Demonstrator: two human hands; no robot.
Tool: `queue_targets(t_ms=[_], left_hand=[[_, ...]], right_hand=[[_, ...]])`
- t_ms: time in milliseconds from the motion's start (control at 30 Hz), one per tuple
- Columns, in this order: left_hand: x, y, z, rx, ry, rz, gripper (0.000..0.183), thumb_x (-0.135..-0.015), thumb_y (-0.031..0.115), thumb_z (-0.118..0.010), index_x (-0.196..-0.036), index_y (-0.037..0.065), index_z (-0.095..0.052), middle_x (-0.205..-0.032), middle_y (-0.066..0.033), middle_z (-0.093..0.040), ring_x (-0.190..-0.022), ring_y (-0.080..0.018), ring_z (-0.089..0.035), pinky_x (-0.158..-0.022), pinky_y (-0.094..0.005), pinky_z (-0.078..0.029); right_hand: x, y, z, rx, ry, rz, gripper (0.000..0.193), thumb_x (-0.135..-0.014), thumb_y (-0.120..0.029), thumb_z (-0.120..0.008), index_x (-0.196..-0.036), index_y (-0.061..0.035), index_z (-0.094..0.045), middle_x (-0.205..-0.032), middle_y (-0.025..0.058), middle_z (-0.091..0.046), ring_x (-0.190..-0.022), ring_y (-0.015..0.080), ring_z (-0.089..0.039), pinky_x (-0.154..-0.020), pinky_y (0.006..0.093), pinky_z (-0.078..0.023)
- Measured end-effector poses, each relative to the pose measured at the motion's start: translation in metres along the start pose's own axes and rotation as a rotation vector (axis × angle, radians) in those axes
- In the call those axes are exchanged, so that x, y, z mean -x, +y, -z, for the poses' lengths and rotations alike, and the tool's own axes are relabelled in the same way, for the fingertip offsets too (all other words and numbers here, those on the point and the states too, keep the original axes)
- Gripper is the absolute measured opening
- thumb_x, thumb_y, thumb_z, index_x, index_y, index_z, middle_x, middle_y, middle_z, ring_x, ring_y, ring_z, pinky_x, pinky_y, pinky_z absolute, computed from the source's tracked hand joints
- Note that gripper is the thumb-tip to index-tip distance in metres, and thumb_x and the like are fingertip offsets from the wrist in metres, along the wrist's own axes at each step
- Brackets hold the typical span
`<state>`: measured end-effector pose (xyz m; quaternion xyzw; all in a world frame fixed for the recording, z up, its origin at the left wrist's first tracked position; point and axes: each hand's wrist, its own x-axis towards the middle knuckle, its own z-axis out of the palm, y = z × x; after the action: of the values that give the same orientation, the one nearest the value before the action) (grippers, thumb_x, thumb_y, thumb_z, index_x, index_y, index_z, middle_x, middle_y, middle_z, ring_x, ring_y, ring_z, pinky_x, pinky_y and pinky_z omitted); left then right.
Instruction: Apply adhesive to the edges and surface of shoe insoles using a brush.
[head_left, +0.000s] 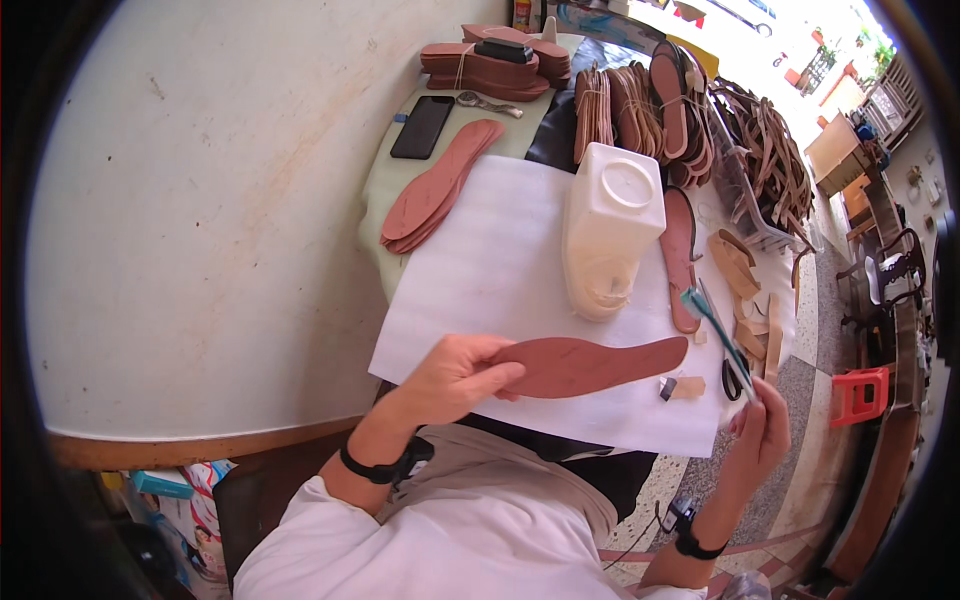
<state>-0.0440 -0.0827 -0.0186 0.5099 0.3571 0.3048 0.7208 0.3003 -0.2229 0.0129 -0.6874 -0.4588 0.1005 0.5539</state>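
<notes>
My left hand (pixel 462 375) pinches the heel end of a reddish-brown insole (pixel 600 366), held level above the near part of a white foam sheet (pixel 450 290). At the right edge of the sheet, my right hand (pixel 762 430) grips a slim teal brush (pixel 718 325) that looks like a toothbrush, its head pointing up and away. Black scissor handles (pixel 733 380) show just behind the brush. Beyond the held insole stands a cream plastic container (pixel 612 225) with its cut, open-looking end toward me. Another insole (pixel 680 262) lies to its right.
A stack of insoles (pixel 440 190), a phone (pixel 423 127) and a wristwatch (pixel 488 103) lie at the far left. Tied insole bundles (pixel 635 108) and a clear bin of brown straps (pixel 765 150) fill the back right. Tan strips (pixel 735 262) lie right; a wall (pixel 220 220) borders the left.
</notes>
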Motion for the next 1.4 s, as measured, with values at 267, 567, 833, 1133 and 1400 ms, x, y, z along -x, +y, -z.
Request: queue_targets(t_ms=[267,567,833,1133,1400], left_hand=[[-0.025,-0.017,-0.025,0.0,0.026,0.081,0.02,-0.1,0.008,-0.068,-0.113,-0.007,-0.071,-0.091,-0.0078,-0.074,-0.075,-0.012,-0.071,-0.067,-0.0259,-0.059],[-0.029,-0.026,-0.025,0.009,0.093,0.071,0.021,-0.099,0.011,-0.07,-0.11,-0.007,-0.071,-0.085,-0.0074,-0.074,-0.072,-0.0119,-0.072,-0.062,-0.025,-0.059],[-0.028,-0.027,-0.026,0.006,0.103,0.08,0.021,-0.099,0.009,-0.07,-0.111,-0.007,-0.071,-0.086,-0.0075,-0.074,-0.073,-0.0123,-0.073,-0.062,-0.0247,-0.059],[-0.028,-0.026,-0.027,-0.014,0.093,0.071,0.02,-0.098,0.007,-0.069,-0.113,-0.007,-0.071,-0.089,-0.008,-0.075,-0.075,-0.0123,-0.073,-0.063,-0.0251,-0.059],[-0.028,-0.029,-0.025,-0.021,0.063,0.032,0.021,-0.098,0.006,-0.069,-0.115,-0.007,-0.071,-0.09,-0.0093,-0.075,-0.076,-0.0121,-0.072,-0.064,-0.0253,-0.059]], right_hand=[[0.055,-0.021,-0.028,0.182,-0.148,0.109,0.017,-0.094,0.0,-0.06,-0.106,0.0058,-0.069,-0.086,0.015,-0.068,-0.068,0.0207,-0.06,-0.061,0.0304,-0.045],[0.056,-0.018,-0.058,0.154,-0.211,0.188,0.021,-0.09,0.005,-0.061,-0.11,0.0041,-0.07,-0.082,0.0138,-0.065,-0.066,0.0219,-0.058,-0.06,0.0306,-0.044],[0.054,-0.019,-0.068,0.164,-0.231,0.217,0.024,-0.088,0.007,-0.062,-0.111,0.0026,-0.07,-0.079,0.0124,-0.062,-0.064,0.0214,-0.056,-0.058,0.0312,-0.043],[0.05,-0.013,-0.065,0.231,-0.164,0.249,0.016,-0.097,-0.001,-0.062,-0.11,0.0027,-0.071,-0.081,0.0129,-0.064,-0.066,0.0224,-0.058,-0.059,0.0312,-0.044],[0.049,-0.011,-0.055,0.226,-0.117,0.19,0.016,-0.097,-0.003,-0.063,-0.109,0.0032,-0.071,-0.08,0.0127,-0.063,-0.067,0.0219,-0.059,-0.061,0.0307,-0.045]])
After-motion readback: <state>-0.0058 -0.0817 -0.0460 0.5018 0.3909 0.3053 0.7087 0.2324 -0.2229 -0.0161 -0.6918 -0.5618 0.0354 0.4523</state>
